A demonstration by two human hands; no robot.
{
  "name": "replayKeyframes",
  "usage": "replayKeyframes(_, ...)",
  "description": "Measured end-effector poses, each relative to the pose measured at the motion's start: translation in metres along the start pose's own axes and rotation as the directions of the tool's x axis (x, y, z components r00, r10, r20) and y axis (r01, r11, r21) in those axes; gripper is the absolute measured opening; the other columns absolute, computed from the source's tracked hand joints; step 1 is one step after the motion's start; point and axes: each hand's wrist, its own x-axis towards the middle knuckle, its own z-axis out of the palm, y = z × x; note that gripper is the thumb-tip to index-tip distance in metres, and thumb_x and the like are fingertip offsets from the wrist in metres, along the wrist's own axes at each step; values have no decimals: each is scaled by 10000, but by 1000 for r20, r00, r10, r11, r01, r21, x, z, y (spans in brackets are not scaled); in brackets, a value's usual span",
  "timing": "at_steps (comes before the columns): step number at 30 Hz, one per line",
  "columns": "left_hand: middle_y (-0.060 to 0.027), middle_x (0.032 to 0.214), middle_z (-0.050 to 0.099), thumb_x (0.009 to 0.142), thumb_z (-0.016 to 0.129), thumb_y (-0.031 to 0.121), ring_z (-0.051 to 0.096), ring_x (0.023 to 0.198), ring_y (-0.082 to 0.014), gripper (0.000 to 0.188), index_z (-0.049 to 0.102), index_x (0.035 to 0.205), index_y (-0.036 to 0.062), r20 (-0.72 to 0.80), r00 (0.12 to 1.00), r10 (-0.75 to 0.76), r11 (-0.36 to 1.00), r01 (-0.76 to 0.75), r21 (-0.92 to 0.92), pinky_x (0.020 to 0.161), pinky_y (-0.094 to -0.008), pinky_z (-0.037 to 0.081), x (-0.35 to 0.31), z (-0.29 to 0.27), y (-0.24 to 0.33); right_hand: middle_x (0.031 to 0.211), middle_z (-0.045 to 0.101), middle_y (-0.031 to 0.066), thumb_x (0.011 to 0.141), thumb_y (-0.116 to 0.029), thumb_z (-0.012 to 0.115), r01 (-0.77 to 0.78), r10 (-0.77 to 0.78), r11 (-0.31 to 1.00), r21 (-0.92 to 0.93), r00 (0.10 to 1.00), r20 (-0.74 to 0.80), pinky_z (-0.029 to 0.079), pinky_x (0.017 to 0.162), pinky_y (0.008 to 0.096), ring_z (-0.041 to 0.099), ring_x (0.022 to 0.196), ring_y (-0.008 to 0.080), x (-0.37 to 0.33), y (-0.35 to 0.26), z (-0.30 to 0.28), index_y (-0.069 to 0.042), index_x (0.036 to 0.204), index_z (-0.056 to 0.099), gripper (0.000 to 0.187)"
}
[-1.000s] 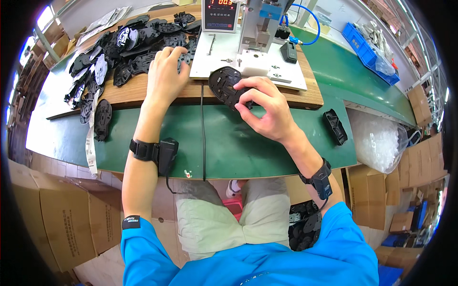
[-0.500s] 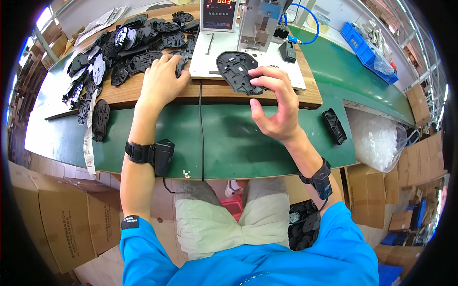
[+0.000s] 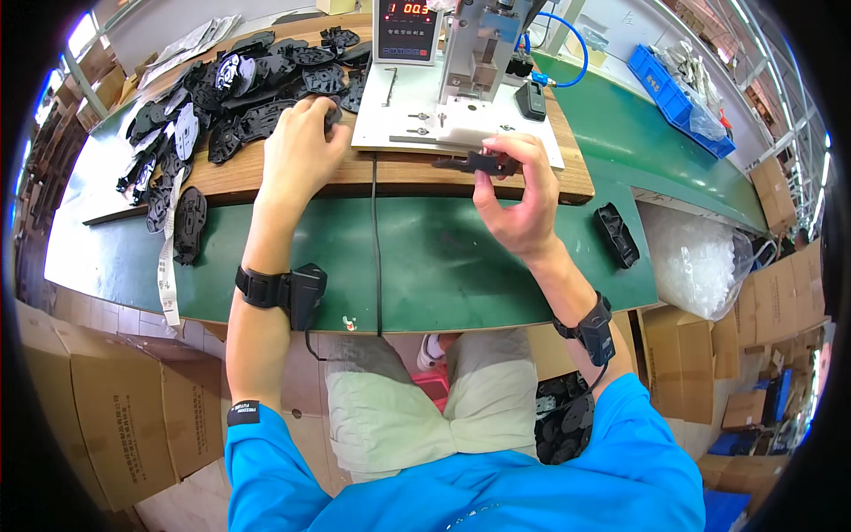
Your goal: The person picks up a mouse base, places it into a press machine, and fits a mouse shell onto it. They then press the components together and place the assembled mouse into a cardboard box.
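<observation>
My right hand pinches a black plastic mouse shell between thumb and fingers. That shell is turned nearly edge-on, just in front of the white base plate of a small bench press. On the plate a pale fixture block shows with nothing on it. At the near right edge of the pile of black mouse shells, my left hand has its fingers curled on another dark shell piece, mostly hidden by the hand.
A control box with a lit red display stands left of the press. One black part lies on the green table at right. Beyond are a blue bin and a bag of clear plastic pieces. A black cable crosses the front.
My right hand has lifted the mouse shell off the press fixture, tipped it edge-on and brought it nearer. My left hand has curled more on the piece by the pile.
</observation>
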Motion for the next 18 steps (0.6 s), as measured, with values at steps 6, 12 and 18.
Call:
replayKeyframes(6, -162, 1102, 722, 936, 646, 126, 691, 1036, -371, 319, 678, 1237, 27, -216, 974, -66, 997, 58, -45, 879, -481, 561, 7, -8, 5, 1000, 659, 74, 830, 16, 786, 6, -4, 1000, 28, 998, -56, 507, 623, 281, 623, 800, 169, -4, 2, 4, -38, 1241, 626, 444)
replayKeyframes(12, -141, 1067, 729, 907, 731, 57, 722, 960, -302, 359, 672, 1261, 51, -410, 912, 27, 969, -124, -212, 861, -410, 581, 12, -10, 10, 948, 630, 37, 871, -27, 799, -142, 147, 987, 76, 987, -59, 454, 505, 251, 596, 732, 102, -7, 6, 3, -56, 1118, 588, 327)
replayKeyframes(18, -117, 1046, 723, 875, 771, -2, 704, 887, -249, 346, 697, 1207, 57, -356, 887, 295, 856, -411, -314, 740, -346, 580, 6, 2, 32, 925, 631, 45, 878, -45, 793, -204, 209, 974, 102, 977, -41, 458, 510, 257, 601, 719, 120, -7, 4, 2, -63, 1099, 578, 309)
